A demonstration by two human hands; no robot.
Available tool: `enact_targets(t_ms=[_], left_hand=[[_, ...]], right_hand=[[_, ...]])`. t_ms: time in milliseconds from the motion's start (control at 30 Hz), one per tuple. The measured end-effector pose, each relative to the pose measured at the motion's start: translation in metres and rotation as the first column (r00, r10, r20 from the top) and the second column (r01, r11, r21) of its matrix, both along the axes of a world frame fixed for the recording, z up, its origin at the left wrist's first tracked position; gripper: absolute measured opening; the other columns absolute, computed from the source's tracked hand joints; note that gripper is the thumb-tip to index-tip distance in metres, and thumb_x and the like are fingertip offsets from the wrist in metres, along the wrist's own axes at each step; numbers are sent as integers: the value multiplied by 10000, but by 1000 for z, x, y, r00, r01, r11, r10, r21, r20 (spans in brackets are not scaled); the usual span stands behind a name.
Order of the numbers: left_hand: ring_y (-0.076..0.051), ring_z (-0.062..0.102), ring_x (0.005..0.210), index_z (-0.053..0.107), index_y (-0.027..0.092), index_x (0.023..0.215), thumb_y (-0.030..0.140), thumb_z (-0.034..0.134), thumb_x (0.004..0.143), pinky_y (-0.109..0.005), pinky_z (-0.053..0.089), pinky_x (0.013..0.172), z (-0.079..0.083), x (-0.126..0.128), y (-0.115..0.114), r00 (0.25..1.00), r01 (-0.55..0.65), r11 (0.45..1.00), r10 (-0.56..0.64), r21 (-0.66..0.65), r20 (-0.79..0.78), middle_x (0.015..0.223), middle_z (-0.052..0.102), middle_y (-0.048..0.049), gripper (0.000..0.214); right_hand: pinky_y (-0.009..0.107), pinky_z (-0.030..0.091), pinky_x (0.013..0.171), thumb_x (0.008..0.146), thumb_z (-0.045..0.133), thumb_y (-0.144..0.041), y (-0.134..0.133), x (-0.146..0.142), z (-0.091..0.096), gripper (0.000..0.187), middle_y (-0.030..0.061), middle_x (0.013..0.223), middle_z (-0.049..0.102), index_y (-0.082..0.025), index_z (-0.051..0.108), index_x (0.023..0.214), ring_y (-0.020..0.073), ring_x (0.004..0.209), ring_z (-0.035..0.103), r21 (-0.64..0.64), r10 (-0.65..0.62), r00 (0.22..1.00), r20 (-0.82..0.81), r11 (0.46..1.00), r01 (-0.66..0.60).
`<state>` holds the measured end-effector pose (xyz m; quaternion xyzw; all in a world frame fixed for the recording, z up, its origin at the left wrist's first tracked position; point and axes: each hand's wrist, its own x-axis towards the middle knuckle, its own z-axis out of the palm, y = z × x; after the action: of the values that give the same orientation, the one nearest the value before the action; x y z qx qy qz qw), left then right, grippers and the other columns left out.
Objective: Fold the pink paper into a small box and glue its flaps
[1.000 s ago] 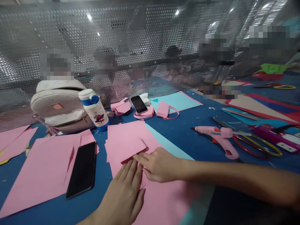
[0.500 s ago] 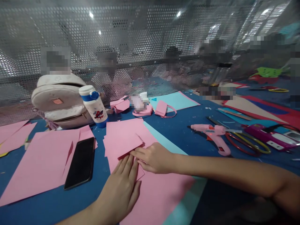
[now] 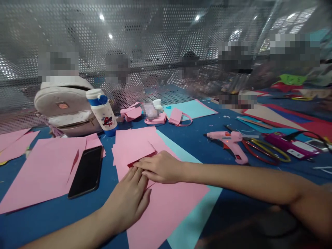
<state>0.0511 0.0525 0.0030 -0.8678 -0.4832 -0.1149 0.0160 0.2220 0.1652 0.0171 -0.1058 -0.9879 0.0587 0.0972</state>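
Observation:
My left hand [image 3: 127,200] lies flat with fingers stretched out on a large pink paper sheet [image 3: 166,207] on the blue table [image 3: 52,224]. My right hand [image 3: 160,167] crosses in front of it, fingers pressed together along the lower edge of a folded pink flap [image 3: 133,150]. The flap's edge lifts slightly off the sheet at the fingertips. A light blue sheet [image 3: 189,224] lies under the pink one.
A black phone [image 3: 86,171] rests on more pink paper [image 3: 38,173] at left. Behind stand a white bottle [image 3: 101,111] and a white bag [image 3: 64,107]. A pink glue gun [image 3: 230,143], scissors [image 3: 267,150] and paper scraps lie at right. A perforated metal screen [image 3: 155,52] bounds the back.
My right fingers have slid a little leftward along the folded flap's edge. My left hand stays flat on the sheet. The view has tilted down slightly.

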Motion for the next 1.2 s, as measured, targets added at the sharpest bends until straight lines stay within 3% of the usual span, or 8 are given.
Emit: enact_targets(t_ms=[200, 367, 633, 833, 1200], left_hand=[[-316, 610, 1027, 601, 122, 1125, 224, 414, 973, -512, 555, 894, 1, -2, 0, 998, -33, 999, 34, -36, 47, 1081, 649, -163, 262], [-319, 601, 1080, 594, 117, 1160, 243, 435, 966, -502, 538, 934, -1, -4, 2, 996, -39, 999, 42, -38, 73, 1128, 646, -173, 281], [-326, 618, 1031, 605, 119, 1103, 258, 392, 983, -522, 533, 908, 2, -3, 2, 999, -40, 997, 40, -68, -2, 1075, 665, -172, 282], [-335, 628, 1048, 600, 102, 1131, 252, 389, 979, -528, 526, 923, 4, -1, 3, 999, -32, 996, 29, -78, -40, 1092, 673, -184, 300], [-327, 640, 1030, 590, 121, 1141, 238, 390, 969, -517, 529, 907, 3, 0, 5, 997, -26, 998, 21, -61, -72, 1079, 681, -179, 288]], right_hand=[[341, 492, 828, 1047, 370, -290, 9, -27, 5, 392, 70, 1308, 686, -164, 599, 1339, 239, 1147, 642, 12, 58, 997, 47, 998, -58], [340, 485, 776, 1060, 365, -322, 8, -40, 14, 384, 84, 1124, 754, -152, 664, 1230, 244, 1046, 672, 58, 38, 995, 94, 997, -44], [346, 485, 816, 1066, 354, -279, 6, -41, 20, 380, 63, 1285, 697, -160, 667, 1246, 256, 1151, 642, 17, 61, 979, 193, 998, -65], [369, 489, 843, 1069, 362, -287, 4, -40, 26, 370, 85, 1188, 738, -170, 677, 1223, 248, 1105, 663, -7, 20, 977, 213, 1000, -19], [359, 490, 832, 1071, 367, -355, 5, -38, 31, 383, 54, 1260, 711, -181, 664, 1240, 252, 1150, 642, -72, 17, 980, 198, 997, -3]])
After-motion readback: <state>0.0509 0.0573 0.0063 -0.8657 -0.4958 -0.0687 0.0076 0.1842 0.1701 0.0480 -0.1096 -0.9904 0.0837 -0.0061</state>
